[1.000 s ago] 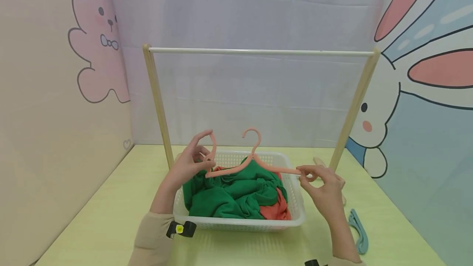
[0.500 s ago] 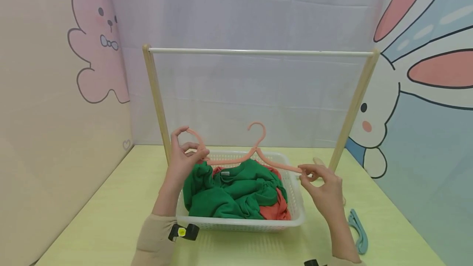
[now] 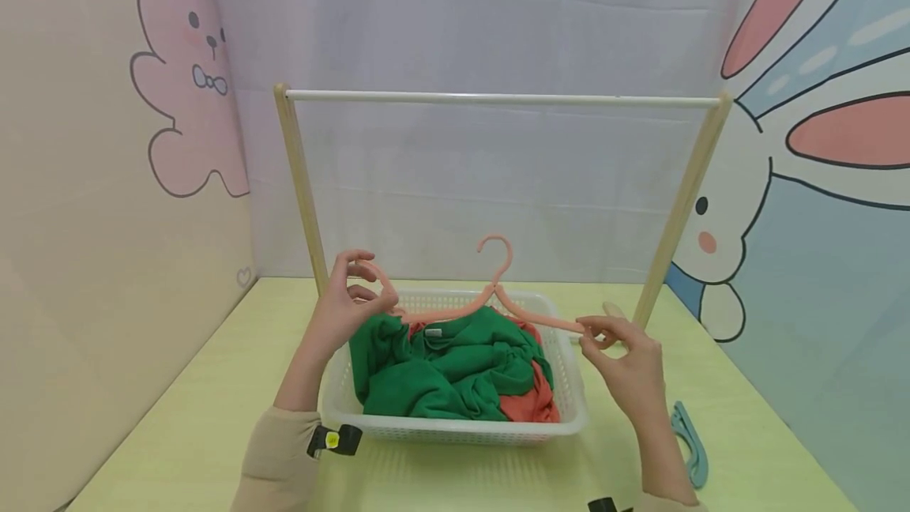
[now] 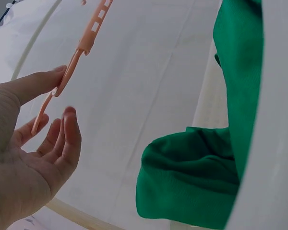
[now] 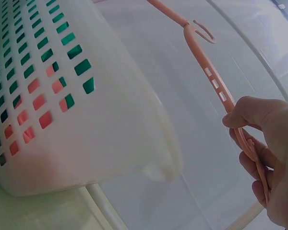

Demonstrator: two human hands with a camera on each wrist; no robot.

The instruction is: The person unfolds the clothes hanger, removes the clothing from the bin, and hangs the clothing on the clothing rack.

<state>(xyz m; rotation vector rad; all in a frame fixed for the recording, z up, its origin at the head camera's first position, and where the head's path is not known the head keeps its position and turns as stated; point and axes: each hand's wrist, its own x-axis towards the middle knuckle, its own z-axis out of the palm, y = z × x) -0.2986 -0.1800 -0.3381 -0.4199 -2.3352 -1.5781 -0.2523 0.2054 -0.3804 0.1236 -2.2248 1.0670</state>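
Observation:
A salmon-pink folding hanger [image 3: 455, 313] is held up over the basket with its hook upright and both arms spread. My left hand [image 3: 344, 303] pinches the curved piece at the hanger's left end; in the left wrist view the thumb [image 4: 41, 84] presses on it. At the other end, my right hand [image 3: 626, 362] pinches the tip of the hanger's right arm, its fingers curled round it in the right wrist view. Below lies a crumpled green garment [image 3: 455, 370] with a small white label, and a red garment [image 3: 529, 401] shows from under it.
The white perforated basket [image 3: 469, 427] holds the clothes on a pale yellow table. Behind it stands a rack with wooden posts and a white rail [image 3: 498, 99]. A blue-green folded hanger [image 3: 691, 445] lies at right, and a beige one [image 3: 613, 310] is partly hidden behind my right hand.
My left hand has moved left, and the hanger's left end has swung out with it. The hook has risen slightly and shifted right. My right hand has barely moved.

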